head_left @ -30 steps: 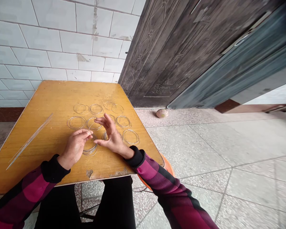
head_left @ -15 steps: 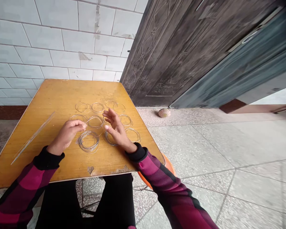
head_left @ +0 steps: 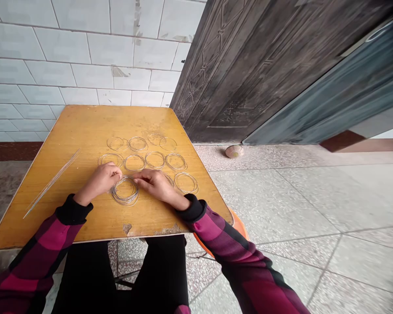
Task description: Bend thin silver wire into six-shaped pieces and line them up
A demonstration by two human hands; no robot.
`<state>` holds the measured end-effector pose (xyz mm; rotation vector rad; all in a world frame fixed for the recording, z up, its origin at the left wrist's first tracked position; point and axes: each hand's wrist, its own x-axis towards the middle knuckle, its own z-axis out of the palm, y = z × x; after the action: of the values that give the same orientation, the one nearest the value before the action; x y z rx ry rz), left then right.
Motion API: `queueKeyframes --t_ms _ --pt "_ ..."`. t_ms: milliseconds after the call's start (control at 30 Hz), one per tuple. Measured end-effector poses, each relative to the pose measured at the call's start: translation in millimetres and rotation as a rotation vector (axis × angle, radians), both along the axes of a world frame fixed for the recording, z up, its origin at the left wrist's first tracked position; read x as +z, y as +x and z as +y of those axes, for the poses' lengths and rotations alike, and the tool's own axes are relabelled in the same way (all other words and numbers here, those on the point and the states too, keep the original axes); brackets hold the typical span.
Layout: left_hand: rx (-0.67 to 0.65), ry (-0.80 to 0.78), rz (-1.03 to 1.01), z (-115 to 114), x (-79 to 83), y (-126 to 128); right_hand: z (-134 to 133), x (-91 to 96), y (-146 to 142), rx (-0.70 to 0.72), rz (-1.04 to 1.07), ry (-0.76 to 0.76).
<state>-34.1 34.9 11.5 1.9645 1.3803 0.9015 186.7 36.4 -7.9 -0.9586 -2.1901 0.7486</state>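
Note:
A coil of thin looped wire (head_left: 125, 191) lies on the yellow wooden table top (head_left: 85, 131), just in front of me. My left hand (head_left: 101, 181) and my right hand (head_left: 153, 185) both press their fingertips together at the coil's upper rim and seem to pinch it. Several similar wire rings (head_left: 155, 160) lie in rows beyond it, and one wire ring (head_left: 186, 183) sits right of my right hand. Another ring is partly hidden under that hand. Left of my left hand lies a bundle of straight thin wires (head_left: 50, 185).
The table's edges are worn, with chipped veneer (head_left: 170, 230) at the near side. A white tiled wall (head_left: 68, 48) stands behind it, a dark patterned metal door (head_left: 249, 65) at right. An orange stool (head_left: 239, 226) and a small round object (head_left: 234, 151) are on the terrazzo floor.
My right hand has come down from a raised, spread pose and moved left onto the coil. My left hand has moved right to meet it, and the view has tilted slightly.

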Motion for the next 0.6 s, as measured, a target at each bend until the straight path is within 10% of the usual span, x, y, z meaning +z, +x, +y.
queueKeyframes --t_ms 333,600 --pt "0.044 0.153 0.256 1 -12.4 -2 5 -1.0 5 -0.047 -0.050 0.090" --pt "0.313 0.142 0.570 9 11.2 -50 11 -5.2 9 -0.091 -0.035 0.188"
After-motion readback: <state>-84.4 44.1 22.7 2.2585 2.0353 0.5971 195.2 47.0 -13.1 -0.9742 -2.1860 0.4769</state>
